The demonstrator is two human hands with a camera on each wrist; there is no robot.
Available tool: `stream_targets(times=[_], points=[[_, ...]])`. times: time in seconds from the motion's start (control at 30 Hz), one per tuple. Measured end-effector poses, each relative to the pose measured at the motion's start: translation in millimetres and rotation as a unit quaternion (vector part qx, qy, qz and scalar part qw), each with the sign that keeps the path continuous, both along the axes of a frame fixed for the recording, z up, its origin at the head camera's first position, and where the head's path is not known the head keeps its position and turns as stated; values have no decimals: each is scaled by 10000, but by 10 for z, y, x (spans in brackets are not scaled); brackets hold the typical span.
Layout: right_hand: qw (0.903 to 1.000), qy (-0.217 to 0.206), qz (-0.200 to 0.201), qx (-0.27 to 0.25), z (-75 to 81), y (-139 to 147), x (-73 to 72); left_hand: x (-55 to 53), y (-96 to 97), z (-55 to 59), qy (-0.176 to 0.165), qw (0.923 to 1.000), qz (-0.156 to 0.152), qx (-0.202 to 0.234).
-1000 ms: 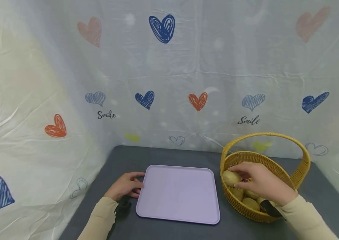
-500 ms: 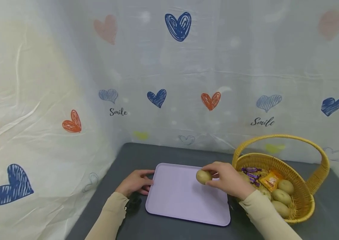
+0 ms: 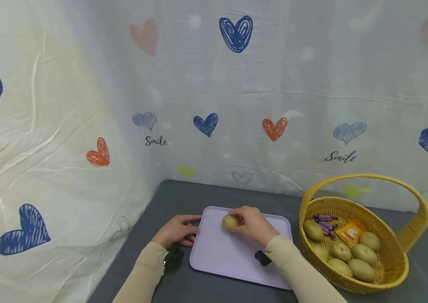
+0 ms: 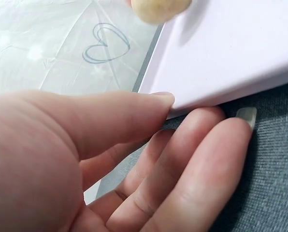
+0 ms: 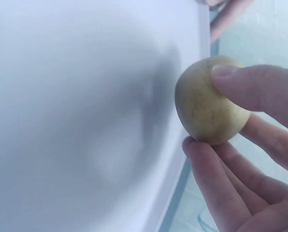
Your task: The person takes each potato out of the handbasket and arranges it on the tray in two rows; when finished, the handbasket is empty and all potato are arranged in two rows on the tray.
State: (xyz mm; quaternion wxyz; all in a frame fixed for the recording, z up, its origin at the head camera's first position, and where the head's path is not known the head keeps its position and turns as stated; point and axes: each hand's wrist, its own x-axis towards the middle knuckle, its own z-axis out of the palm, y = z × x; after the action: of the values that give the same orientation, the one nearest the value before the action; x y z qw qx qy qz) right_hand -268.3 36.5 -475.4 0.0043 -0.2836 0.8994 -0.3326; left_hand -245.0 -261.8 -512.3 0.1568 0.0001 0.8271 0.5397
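A round yellow-brown potato (image 3: 230, 222) is pinched between the thumb and fingers of my right hand (image 3: 253, 225), over the far left part of a lilac tray (image 3: 225, 259). In the right wrist view the potato (image 5: 202, 106) appears held above the tray, its shadow falling on the surface. At the tray's left edge is my left hand (image 3: 176, 230). The left wrist view has the left thumb (image 4: 153, 104) on the tray's rim and curled fingers against its outer side, gripping the edge.
To the right of the tray stands a yellow woven basket (image 3: 397, 269) with a tall handle. Inside it lie several potatoes (image 3: 363, 269), purple-wrapped sweets (image 3: 325, 227) and an orange packet (image 3: 350, 231). A heart-printed curtain (image 3: 217, 84) rises behind the dark table (image 3: 199, 191).
My right hand has carried the potato from the basket leftward to over the tray. The left hand has stayed at the tray's edge. The head view has turned slightly left.
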Motion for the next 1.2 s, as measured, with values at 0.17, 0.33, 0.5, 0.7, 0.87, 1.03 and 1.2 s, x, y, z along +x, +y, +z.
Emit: stream_targets(times=[0.17,0.33,0.5,0.7,0.87,1.03,1.2], points=[[9999,-60,-40,-69,-85,-170,-56,1,-20,17,-13,10000,-3,61],[10000,-28,-4,-60,-115,-292,-89,6,-33,-29,-85,9998,2,172],[9999,-88,47,-121,-108,-383,-104,4,-43,-30,-70,9996,-55,256],[10000,-27,80,-50,-100,-448,-127,-15,-63,-13,-45,9997,-93,236],[9999,-88,54,10,-95,-443,-133,-22,-53,-7,-74,9997,-76,233],[9999,-136,56,61,-74,-428,-115,-25,-66,-20,-73,9998,-55,162],[9998,-204,11,-26,-20,-352,-88,-26,-54,-11,-88,9999,-28,130]])
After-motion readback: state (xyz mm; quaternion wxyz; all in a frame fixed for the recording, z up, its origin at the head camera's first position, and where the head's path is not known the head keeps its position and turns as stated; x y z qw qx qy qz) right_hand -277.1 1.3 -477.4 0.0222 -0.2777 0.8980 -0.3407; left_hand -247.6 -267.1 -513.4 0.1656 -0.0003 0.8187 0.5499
